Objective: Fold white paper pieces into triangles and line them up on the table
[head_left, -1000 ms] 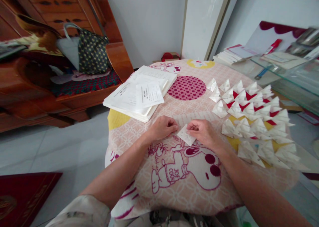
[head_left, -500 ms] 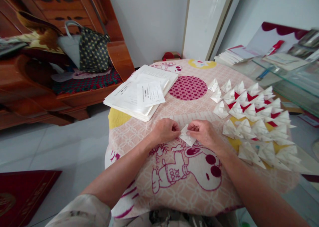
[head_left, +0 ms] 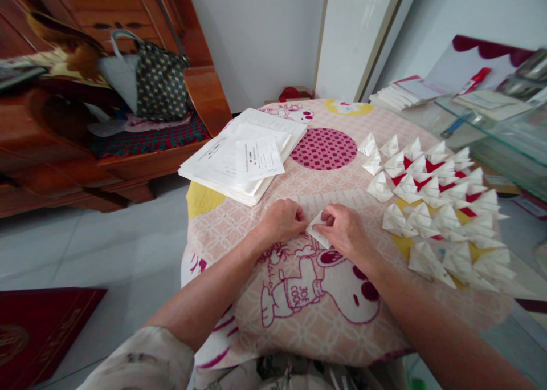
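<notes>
A small folded white paper (head_left: 317, 237) lies on the patterned tablecloth (head_left: 239, 230) between my hands. My left hand (head_left: 282, 221) is curled, its fingertips pinching at the paper's left corner. From the other side, the thumb and bent fingers of my right hand (head_left: 343, 228) grip the paper and cover part of it. Rows of folded white paper pieces (head_left: 421, 222) with pointed tips stand to the right of my right hand. Beyond my left hand is a stack of printed sheets (head_left: 213, 159), topped by a smaller printed slip (head_left: 258, 157).
A glass shelf (head_left: 491, 133) with papers and a red marker (head_left: 476, 81) borders the table on the right. At left, a carved wooden bench (head_left: 123, 176) holds a patterned bag (head_left: 162, 82). A dark red flat object (head_left: 43, 333) lies low at left.
My right hand has shifted slightly left over the paper, its thumb now further across it. Less of the paper's upper right side shows. My left hand stays nearly in place.
</notes>
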Available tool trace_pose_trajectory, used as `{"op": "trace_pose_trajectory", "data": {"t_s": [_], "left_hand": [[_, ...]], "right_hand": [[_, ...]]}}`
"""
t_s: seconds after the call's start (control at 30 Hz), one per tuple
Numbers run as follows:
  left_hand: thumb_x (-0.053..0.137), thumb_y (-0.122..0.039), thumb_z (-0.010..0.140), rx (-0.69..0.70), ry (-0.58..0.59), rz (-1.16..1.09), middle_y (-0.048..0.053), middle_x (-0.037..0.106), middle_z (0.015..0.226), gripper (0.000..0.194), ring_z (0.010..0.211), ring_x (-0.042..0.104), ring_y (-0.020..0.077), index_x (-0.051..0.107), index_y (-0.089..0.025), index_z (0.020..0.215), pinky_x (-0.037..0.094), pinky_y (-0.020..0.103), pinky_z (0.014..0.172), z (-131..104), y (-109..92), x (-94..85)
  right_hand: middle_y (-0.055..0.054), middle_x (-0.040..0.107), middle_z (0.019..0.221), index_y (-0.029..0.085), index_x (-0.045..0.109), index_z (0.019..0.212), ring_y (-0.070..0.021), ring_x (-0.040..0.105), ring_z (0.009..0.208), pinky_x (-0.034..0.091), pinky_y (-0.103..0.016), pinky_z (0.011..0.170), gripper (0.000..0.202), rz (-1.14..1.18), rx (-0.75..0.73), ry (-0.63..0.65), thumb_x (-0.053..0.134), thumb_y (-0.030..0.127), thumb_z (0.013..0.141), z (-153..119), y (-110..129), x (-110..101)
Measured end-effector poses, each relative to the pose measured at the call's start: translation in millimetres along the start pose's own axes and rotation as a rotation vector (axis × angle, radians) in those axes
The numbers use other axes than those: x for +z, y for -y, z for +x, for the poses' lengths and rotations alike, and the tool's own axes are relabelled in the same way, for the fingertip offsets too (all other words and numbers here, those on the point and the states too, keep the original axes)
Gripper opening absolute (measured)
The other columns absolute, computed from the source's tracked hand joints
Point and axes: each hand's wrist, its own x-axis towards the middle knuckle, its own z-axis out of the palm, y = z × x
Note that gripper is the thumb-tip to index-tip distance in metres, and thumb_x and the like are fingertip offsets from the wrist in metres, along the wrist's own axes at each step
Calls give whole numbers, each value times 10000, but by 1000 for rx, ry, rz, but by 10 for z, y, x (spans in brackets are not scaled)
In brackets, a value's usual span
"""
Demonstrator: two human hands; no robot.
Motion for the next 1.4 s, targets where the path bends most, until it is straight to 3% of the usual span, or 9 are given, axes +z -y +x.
{"op": "trace_pose_trajectory", "data": {"t_s": [0.23, 0.5, 0.7, 0.8, 0.93, 1.07, 1.23, 1.4], "left_hand": [[594, -186, 743, -16, -28, -152, -12, 597, 549, 145, 538, 516, 98, 689, -147, 640, 364, 212, 534, -12, 128, -55], [627, -180, 752, 106, -1, -263, -13, 647, 661, 68, 585, 541, 90, 681, -145, 772, 379, 203, 561, -19, 82, -16], [611, -158, 759, 115, -59, -215, -17, 646, 679, 63, 605, 540, 98, 662, -160, 797, 384, 219, 591, -47, 2, 45], [645, -174, 752, 118, -33, -204, -24, 640, 677, 47, 616, 543, 104, 654, -169, 797, 381, 224, 594, -41, -6, 62], [641, -119, 729, 136, 8, -197, -31, 631, 695, 86, 642, 548, 109, 646, -175, 795, 393, 228, 612, -12, 31, 82], [580, -46, 728, 291, -36, -163, 2, 653, 835, 224, 749, 578, 129, 671, -175, 887, 459, 255, 719, -19, 66, 109], [459, 32, 791, 562, -57, -141, 57, 673, 1074, 435, 1025, 608, 175, 710, -200, 1061, 490, 329, 925, -76, 69, 147], [467, -19, 879, 657, 13, -26, 80, 687, 1088, 389, 1011, 620, 186, 731, -190, 1108, 510, 304, 877, -108, 86, 159]], "right_hand": [[-8, 577, 691, 212, 525, 666, -160, 512, 645, 343, -290, 613, 252, -70, 0, -13, 765, 264, 720, -2, 32, 34], [-36, 613, 723, 211, 542, 683, -181, 545, 674, 352, -299, 613, 215, -134, 12, -8, 753, 239, 721, 3, 101, 40], [-5, 627, 659, 204, 577, 669, -150, 553, 618, 381, -276, 590, 148, 112, 9, 78, 692, 219, 762, 33, -51, -36], [6, 643, 652, 189, 640, 721, -135, 571, 609, 404, -253, 584, 55, 260, 3, 154, 635, 159, 767, 57, -180, -67], [5, 648, 654, 174, 670, 752, -126, 571, 599, 408, -241, 571, 68, 295, 5, 165, 630, 124, 728, 70, -245, -84], [9, 640, 637, 172, 663, 721, -124, 569, 584, 409, -240, 556, 31, 326, 35, 163, 649, 145, 716, 56, -222, -129], [2, 647, 617, 176, 668, 692, -133, 569, 568, 388, -246, 531, 22, 233, 58, 126, 682, 180, 707, 34, -219, -193], [0, 624, 582, 180, 645, 640, -133, 543, 547, 354, -254, 521, 81, 94, 92, 123, 688, 155, 703, 33, -207, -218]]}}
